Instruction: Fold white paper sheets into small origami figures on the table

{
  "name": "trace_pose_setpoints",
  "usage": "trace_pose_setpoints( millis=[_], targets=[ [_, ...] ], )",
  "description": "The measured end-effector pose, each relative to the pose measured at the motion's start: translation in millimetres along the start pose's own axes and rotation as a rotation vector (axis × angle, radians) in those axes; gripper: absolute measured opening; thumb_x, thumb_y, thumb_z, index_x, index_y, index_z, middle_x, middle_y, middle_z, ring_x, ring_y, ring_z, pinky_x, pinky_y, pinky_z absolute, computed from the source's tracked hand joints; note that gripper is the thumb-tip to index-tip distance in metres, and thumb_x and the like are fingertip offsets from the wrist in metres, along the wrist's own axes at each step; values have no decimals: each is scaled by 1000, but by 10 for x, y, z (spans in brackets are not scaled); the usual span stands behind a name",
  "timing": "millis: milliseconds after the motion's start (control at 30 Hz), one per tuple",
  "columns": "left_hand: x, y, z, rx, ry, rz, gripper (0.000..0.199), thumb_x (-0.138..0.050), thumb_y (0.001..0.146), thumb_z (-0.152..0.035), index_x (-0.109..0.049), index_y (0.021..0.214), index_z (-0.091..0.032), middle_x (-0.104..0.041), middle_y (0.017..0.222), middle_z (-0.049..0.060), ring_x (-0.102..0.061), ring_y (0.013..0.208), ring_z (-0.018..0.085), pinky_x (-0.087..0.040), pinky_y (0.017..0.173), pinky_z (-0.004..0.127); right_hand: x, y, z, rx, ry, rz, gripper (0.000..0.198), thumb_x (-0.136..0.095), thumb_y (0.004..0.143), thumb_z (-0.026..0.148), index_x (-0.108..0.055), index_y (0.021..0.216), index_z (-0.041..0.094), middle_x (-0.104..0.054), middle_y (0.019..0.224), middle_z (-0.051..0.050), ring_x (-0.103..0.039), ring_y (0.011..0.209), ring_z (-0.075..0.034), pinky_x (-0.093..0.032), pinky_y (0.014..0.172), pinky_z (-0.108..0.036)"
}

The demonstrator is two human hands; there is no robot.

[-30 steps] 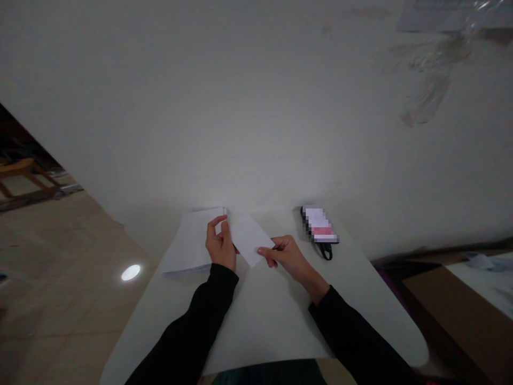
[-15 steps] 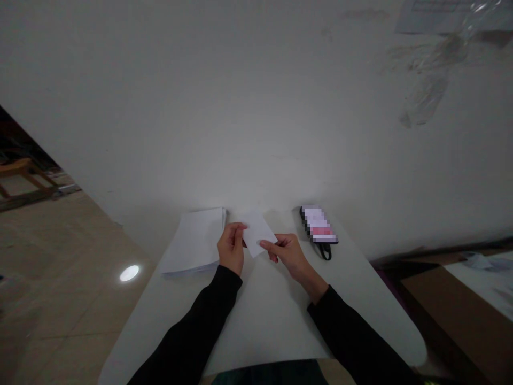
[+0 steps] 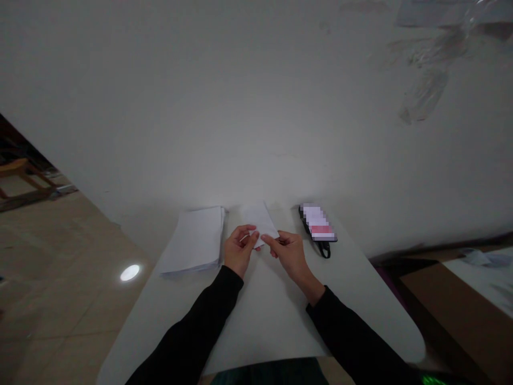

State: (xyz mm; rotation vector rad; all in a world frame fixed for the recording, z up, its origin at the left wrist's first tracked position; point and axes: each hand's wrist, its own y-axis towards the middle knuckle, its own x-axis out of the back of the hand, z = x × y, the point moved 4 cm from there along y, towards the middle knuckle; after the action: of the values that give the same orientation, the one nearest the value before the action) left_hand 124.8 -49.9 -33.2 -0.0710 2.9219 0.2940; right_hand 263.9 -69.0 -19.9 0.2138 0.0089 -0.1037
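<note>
A small piece of white paper [image 3: 261,216], apparently folded, is held just above the table between my two hands. My left hand [image 3: 239,248] pinches its lower left edge, thumb on top and fingers curled behind. At the lower right edge my right hand [image 3: 292,254] grips the same paper, its thumb close to the left thumb. Most of the fingertips are hidden behind the paper. Left of my left hand lies a stack of white paper sheets [image 3: 194,238].
A phone [image 3: 317,222] with a blurred screen and black strap [image 3: 325,248] lies at the right of the white table [image 3: 264,321]. The wall [image 3: 256,107] rises behind the table. A brown cardboard box [image 3: 452,299] stands right; a wooden stool [image 3: 24,171] is far left.
My left hand has moved right and slightly down, to the paper's lower edge, near the right thumb. The paper has turned and now points more away from me.
</note>
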Motion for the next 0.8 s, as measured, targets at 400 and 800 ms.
trace_pose_setpoints(
  millis=[400,800],
  targets=[
    [-54,-51,-112,5,78,-2,39,-80,62,-35,-66,92,-15,-61,65,-3,-55,53,8,-50,53,22,28,64,-34,9,56,57,39,-68,74,50,-59,57,16,-47,42,5,-39,38,-8,-30,41,-22],
    [91,56,-191,-22,-31,-124,90,-83,58,-29,-37,134,-16,-71,95,8,-68,84,18,-55,74,29,-12,39,-84,54,-134,121,38,-72,71,47,-59,52,16,-40,45,6,-33,42,-7,-23,43,-23]
  ],
)
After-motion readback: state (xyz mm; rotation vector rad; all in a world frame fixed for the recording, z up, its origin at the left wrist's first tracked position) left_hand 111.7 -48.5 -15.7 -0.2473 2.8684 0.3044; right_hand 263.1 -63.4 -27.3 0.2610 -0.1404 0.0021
